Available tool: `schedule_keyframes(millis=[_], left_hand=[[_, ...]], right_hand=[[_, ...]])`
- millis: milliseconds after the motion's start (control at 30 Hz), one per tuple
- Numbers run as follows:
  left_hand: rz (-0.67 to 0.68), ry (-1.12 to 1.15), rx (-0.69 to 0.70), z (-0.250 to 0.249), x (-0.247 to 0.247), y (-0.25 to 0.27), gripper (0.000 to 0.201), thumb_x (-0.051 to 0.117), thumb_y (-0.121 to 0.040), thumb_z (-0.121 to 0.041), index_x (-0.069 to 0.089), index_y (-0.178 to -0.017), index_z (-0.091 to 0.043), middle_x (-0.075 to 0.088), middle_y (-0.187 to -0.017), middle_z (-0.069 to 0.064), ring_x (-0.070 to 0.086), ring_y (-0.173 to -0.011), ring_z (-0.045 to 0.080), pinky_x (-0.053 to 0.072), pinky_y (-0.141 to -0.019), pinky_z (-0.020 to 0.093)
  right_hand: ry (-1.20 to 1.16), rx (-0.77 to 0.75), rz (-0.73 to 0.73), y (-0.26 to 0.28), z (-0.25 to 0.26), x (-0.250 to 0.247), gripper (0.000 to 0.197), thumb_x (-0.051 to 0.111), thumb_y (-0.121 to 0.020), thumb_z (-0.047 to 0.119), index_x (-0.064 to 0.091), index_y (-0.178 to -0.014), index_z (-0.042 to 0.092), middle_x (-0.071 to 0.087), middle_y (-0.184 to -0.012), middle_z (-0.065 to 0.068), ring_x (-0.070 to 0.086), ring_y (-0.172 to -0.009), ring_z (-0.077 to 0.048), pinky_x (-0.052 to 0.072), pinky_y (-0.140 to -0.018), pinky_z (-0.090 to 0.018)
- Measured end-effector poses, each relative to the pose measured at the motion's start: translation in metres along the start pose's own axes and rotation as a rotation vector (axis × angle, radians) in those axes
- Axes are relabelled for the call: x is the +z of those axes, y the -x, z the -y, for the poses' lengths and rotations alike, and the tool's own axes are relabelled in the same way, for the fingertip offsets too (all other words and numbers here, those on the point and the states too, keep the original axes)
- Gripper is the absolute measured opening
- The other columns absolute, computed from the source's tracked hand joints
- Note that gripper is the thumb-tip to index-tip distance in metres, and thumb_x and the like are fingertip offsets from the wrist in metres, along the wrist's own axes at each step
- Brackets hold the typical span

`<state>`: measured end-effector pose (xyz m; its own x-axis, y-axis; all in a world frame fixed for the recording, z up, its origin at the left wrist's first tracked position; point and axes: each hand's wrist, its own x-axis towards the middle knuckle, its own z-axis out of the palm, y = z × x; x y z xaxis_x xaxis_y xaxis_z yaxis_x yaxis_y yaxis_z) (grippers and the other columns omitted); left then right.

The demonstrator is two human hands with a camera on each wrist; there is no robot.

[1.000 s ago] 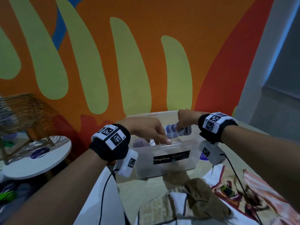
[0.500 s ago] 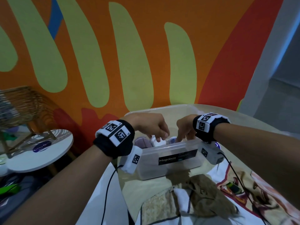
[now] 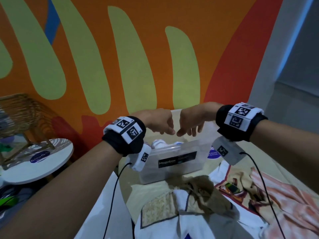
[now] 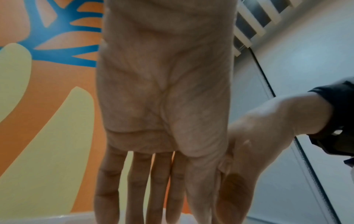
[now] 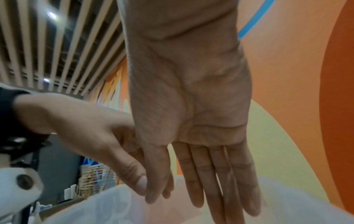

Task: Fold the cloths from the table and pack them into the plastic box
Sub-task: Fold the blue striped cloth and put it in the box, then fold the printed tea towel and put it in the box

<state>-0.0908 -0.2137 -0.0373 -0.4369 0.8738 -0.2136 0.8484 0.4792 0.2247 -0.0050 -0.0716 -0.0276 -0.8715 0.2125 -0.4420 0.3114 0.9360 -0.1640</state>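
I have both hands raised side by side above the plastic box (image 3: 174, 163), nearly touching each other. My left hand (image 3: 158, 121) hangs with its fingers (image 4: 159, 181) straight and loosely together, holding nothing; the wrist view shows the bare palm. My right hand (image 3: 191, 122) is the same, fingers (image 5: 220, 174) long and relaxed, with nothing in them. The box stands on the worktop (image 3: 269, 157) just below my hands, clear-walled with a dark label on its near side, and rolled pale cloths (image 3: 159, 144) show inside it at the left end. Nearer to me, unfolded cloths lie heaped on the worktop: a brown one (image 3: 202, 188) just in front of the box, a white one with a beige patterned panel (image 3: 158, 207), and a printed pink and red one (image 3: 279, 200) to the right.
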Motion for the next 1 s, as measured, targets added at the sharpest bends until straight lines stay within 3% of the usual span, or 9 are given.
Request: schedule_keyframes(millis=[67, 167, 267, 400, 500, 633, 800, 933, 1000], left_hand=[[-0.058, -0.028, 0.032, -0.017, -0.003, 0.008, 0.03, 0.067, -0.098, -0.037, 0.075, -0.118, -0.016, 0.076, -0.094, -0.002, 0.071, -0.088, 0.014, 0.059, -0.081, 0.036], [-0.225, -0.037, 0.104, -0.055, 0.002, 0.026, 0.021, 0.069, -0.097, -0.032, 0.078, -0.105, -0.015, 0.072, -0.085, -0.005, 0.067, -0.077, 0.011, 0.051, -0.066, 0.031], [-0.325, -0.055, 0.134, -0.094, 0.031, 0.05, 0.013, 0.07, -0.096, -0.033, 0.074, -0.093, -0.021, 0.067, -0.082, -0.002, 0.064, -0.076, 0.017, 0.043, -0.061, 0.031], [-0.128, -0.101, 0.179, -0.123, 0.099, 0.058, 0.018, 0.074, -0.09, -0.032, 0.075, -0.098, -0.016, 0.071, -0.089, 0.004, 0.068, -0.084, 0.026, 0.054, -0.071, 0.036], [0.088, -0.202, 0.132, -0.124, 0.144, 0.053, 0.032, 0.082, -0.08, -0.034, 0.068, -0.105, -0.021, 0.064, -0.093, -0.001, 0.067, -0.088, 0.026, 0.056, -0.074, 0.04], [-0.023, -0.259, 0.136, -0.116, 0.17, 0.049, 0.014, 0.066, -0.088, -0.023, 0.052, -0.089, -0.024, 0.062, -0.099, 0.007, 0.065, -0.094, 0.031, 0.038, -0.066, 0.033], [-0.263, -0.186, 0.134, -0.113, 0.148, 0.049, 0.002, 0.052, -0.092, -0.018, 0.05, -0.094, -0.018, 0.051, -0.105, 0.006, 0.055, -0.089, 0.029, 0.034, -0.068, 0.037], [-0.371, -0.003, 0.154, -0.104, 0.127, 0.048, 0.016, 0.061, -0.087, -0.033, 0.05, -0.093, -0.024, 0.05, -0.093, -0.004, 0.053, -0.085, 0.023, 0.043, -0.066, 0.041], [-0.4, 0.081, 0.149, -0.102, 0.126, 0.048, 0.007, 0.06, -0.088, -0.024, 0.055, -0.087, -0.02, 0.055, -0.087, 0.0, 0.054, -0.081, 0.026, 0.043, -0.064, 0.042]], right_hand=[[0.028, -0.035, -0.088, 0.031, -0.001, -0.001, 0.042, 0.069, -0.094, 0.043, 0.072, -0.107, 0.004, 0.076, -0.096, -0.008, 0.073, -0.087, -0.02, 0.063, -0.077, -0.032], [-0.03, -0.099, -0.21, 0.079, -0.013, 0.007, 0.037, 0.07, -0.093, 0.042, 0.075, -0.103, 0.006, 0.075, -0.092, -0.008, 0.072, -0.086, -0.022, 0.055, -0.067, -0.025], [-0.118, -0.127, -0.157, 0.113, -0.037, 0.035, 0.035, 0.071, -0.092, 0.042, 0.077, -0.093, 0.008, 0.077, -0.082, -0.006, 0.074, -0.079, -0.022, 0.059, -0.069, -0.027], [-0.092, -0.071, 0.08, 0.121, -0.057, 0.098, 0.029, 0.076, -0.09, 0.035, 0.078, -0.09, 0.007, 0.076, -0.08, -0.008, 0.075, -0.079, -0.026, 0.064, -0.072, -0.035], [0.119, 0.004, 0.14, 0.11, -0.062, 0.144, 0.03, 0.079, -0.083, 0.041, 0.068, -0.074, 0.015, 0.065, -0.066, 0.001, 0.066, -0.066, -0.024, 0.056, -0.061, -0.032], [0.187, 0.028, -0.022, 0.103, -0.07, 0.19, 0.035, 0.07, -0.085, 0.04, 0.044, -0.072, 0.021, 0.053, -0.077, -0.002, 0.057, -0.075, -0.026, 0.041, -0.056, -0.029], [-0.262, -0.134, -0.274, 0.107, -0.102, 0.171, 0.021, 0.068, -0.08, 0.025, 0.058, -0.068, 0.011, 0.055, -0.063, 0.002, 0.049, -0.059, -0.014, 0.039, -0.058, -0.034], [-0.888, -0.265, -0.533, 0.134, -0.109, 0.129, 0.018, 0.061, -0.093, 0.011, 0.068, -0.088, -0.004, 0.07, -0.08, -0.011, 0.063, -0.073, -0.017, 0.045, -0.068, -0.031], [-1.082, -0.308, -0.6, 0.147, -0.109, 0.114, 0.018, 0.056, -0.098, 0.007, 0.071, -0.096, -0.003, 0.074, -0.09, -0.021, 0.069, -0.08, -0.024, 0.051, -0.072, -0.032]])
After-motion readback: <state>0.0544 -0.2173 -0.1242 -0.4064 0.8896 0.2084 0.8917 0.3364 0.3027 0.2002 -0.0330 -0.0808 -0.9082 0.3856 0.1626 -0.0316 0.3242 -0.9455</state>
